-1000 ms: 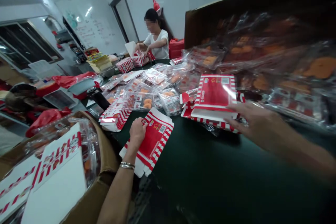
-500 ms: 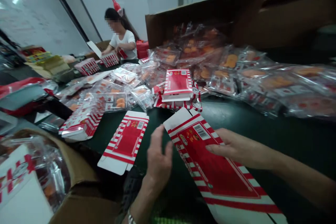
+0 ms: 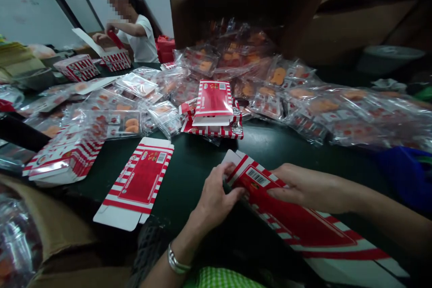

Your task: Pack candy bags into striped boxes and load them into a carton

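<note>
Head view: flat red-and-white carton blank (image 3: 297,218) held by both hands, lying partly folded, lower end running toward bottom-right frame edge. Left hand (image 3: 216,193) grasps near barcode end; right hand (image 3: 303,186) grips upper edge. Second blank (image 3: 138,184) lies left of left hand on dark green table (image 3: 276,146). Bare table strip separates hands from carton stack (image 3: 212,114) ahead; plastic food packets (image 3: 270,99) beyond.

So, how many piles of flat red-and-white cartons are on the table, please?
2. One pile lies at the left of the table, and the other pile lies in the middle, against the plastic-wrapped packs. More may be hidden under those packs.
</note>
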Available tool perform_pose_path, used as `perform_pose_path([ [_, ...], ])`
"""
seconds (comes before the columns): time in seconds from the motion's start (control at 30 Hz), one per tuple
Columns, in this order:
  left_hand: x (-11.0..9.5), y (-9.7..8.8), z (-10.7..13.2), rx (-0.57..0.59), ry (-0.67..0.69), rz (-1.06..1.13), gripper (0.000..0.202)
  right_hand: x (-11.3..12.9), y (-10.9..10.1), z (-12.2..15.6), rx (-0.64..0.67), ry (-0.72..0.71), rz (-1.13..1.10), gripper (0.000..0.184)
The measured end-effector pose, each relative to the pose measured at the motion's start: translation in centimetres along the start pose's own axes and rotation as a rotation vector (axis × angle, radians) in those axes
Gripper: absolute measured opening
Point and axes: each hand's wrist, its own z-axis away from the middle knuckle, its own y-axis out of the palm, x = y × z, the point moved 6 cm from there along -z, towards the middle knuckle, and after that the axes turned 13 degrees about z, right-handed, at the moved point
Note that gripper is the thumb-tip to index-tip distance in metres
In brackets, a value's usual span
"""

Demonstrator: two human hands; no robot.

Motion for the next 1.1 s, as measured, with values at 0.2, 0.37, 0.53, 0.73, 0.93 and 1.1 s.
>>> perform_pose_path([
  [0.2,1.5,0.0,-1.1,0.262,-0.187,0.352,0.026,-1.3,0.1,-1.3,0.003,0.069,-0.037,0.031],
  [0.37,2.2,-0.9,-2.4,0.332,-0.298,0.424,0.022,-2.7,1.5,-1.6,-0.006,0.034,-0.458,0.041],
  [0.53,3.6,-5.1,-0.9,-0.407,-0.202,0.505,0.024,-6.7,2.9,0.5,-0.035,0.155,-0.953,0.045],
  [0.73,3.1,5.1,1.2,-0.053,-0.434,1.022,0.069,-7.4,3.8,1.5,-0.402,0.292,-0.783,0.062],
  [0.93,1.4,6.1,0.0,-0.139,-0.357,0.865,0.072,-4.7,4.7,1.3,-0.492,0.128,-0.860,0.070],
  [1.1,1.1,4.5,0.5,-0.150,-0.386,0.599,0.073,-5.1,5.5,2.0,-0.355,-0.002,-1.320,0.068],
])
